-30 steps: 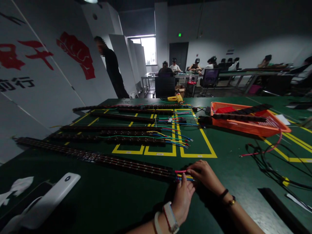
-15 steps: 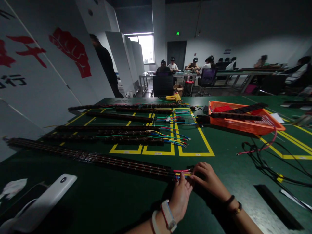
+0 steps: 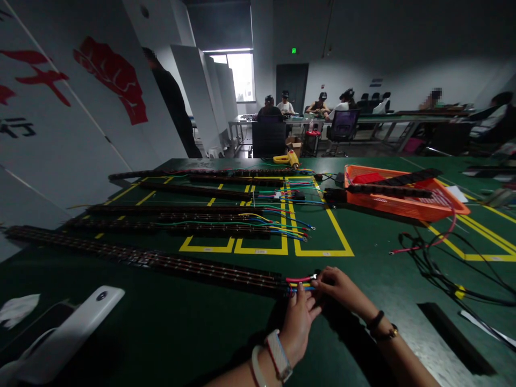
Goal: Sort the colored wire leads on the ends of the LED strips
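A long dark strip assembly [image 3: 161, 260] with reddish-brown lines lies slantwise across the near table. From its right end come a red wire [image 3: 299, 279], with a bare metal tip, and yellow and blue wires [image 3: 308, 288]. My left hand [image 3: 297, 322] is closed on the yellow and blue wires, thumb above and fingers beneath. At their far ends, my right hand [image 3: 336, 287] pinches with thumb and forefinger; its fingertips cover what exactly it grips. The red wire's tip shows free just beside the right fingertips.
More dark strips [image 3: 217, 230] with coloured wires lie beyond, over yellow tape outlines. An orange basket [image 3: 387, 207] holding dark strips stands right of them, near black cables [image 3: 435, 269]. A yellow heat gun [image 3: 288, 158] lies behind. At left is a white device [image 3: 76, 333]. People sit farther back.
My right fingers have shifted slightly down and left, off the red wire's end, uncovering its metal tip. The left hand keeps its hold, and the view has tilted a little.
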Demonstrator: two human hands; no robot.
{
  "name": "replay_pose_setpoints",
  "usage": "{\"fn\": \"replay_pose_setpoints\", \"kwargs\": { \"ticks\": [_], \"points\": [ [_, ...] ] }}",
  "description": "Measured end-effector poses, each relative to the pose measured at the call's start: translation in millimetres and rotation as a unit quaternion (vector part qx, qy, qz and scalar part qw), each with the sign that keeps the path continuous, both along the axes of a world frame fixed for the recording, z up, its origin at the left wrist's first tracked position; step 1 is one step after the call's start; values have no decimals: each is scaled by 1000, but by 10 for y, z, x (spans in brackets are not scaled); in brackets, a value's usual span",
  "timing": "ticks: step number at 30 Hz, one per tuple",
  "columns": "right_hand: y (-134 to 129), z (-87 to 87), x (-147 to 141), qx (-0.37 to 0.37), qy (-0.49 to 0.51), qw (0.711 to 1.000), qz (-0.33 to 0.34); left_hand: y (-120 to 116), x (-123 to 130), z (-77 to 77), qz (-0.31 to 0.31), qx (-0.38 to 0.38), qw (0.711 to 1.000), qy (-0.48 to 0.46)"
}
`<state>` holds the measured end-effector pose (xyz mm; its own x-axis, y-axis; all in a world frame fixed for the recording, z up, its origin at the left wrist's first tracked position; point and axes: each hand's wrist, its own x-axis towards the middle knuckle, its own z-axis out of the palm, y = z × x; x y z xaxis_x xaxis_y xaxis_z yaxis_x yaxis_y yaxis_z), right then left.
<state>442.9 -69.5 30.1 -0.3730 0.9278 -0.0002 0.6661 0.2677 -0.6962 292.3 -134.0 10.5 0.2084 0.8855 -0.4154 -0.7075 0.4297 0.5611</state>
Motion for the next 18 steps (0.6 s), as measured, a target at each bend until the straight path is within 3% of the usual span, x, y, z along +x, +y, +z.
{"fn": "replay_pose_setpoints", "kwargs": {
  "ticks": [4, 9, 15, 18],
  "points": [
    [-2, -9, 28, 6, -44, 999, 13, 2, 20, -6, 5, -4, 1000, 13],
    [22, -55, -9, -43, 50, 997, -29, -13, 20, 47, -15, -4, 999, 30],
    [95, -146, -121, 27, 39, 995, -92, 1, 20, 83, 1, -11, 1000, 25],
    [85, -128, -118, 50, 10, 996, -79, 21, 12, 81, 3, -12, 1000, 10]
  ]
}}
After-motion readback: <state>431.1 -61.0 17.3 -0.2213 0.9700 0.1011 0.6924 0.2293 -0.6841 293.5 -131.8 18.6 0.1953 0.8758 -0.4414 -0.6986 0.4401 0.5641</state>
